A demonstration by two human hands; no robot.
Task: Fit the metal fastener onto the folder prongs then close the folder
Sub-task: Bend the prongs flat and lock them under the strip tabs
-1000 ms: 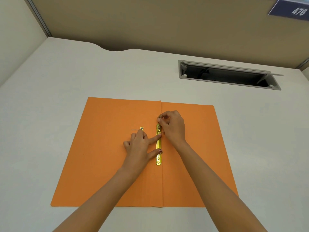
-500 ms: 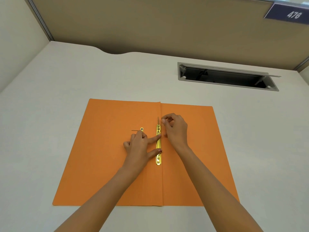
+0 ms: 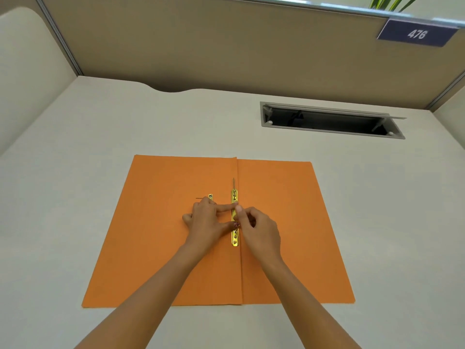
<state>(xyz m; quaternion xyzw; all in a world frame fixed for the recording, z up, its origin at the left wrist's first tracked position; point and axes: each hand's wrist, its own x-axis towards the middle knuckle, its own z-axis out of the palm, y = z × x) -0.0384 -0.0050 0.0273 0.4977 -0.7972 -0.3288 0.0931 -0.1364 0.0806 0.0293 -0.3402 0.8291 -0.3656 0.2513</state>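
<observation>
An orange folder (image 3: 276, 222) lies open and flat on the desk. A gold metal fastener bar (image 3: 235, 239) runs along its spine fold. A thin prong (image 3: 233, 183) pokes out beyond the bar's far end. A small gold piece (image 3: 210, 196) with a thin wire lies on the left leaf. My left hand (image 3: 205, 222) pins the bar with its index fingertip and thumb. My right hand (image 3: 260, 229) is curled, with thumb and fingers pinched at the bar's middle, touching my left index fingertip. What lies between those fingertips is hidden.
A rectangular cable slot (image 3: 332, 120) with a raised grey lid is set in the desk at the far right. Partition walls (image 3: 226, 46) border the desk behind and on the left, with a "476" sign (image 3: 416, 34) at top right.
My right hand has moved from the bar's far end toward me to its middle, uncovering the prong. My left hand has stayed on the bar. The camera has tilted slightly upward.
</observation>
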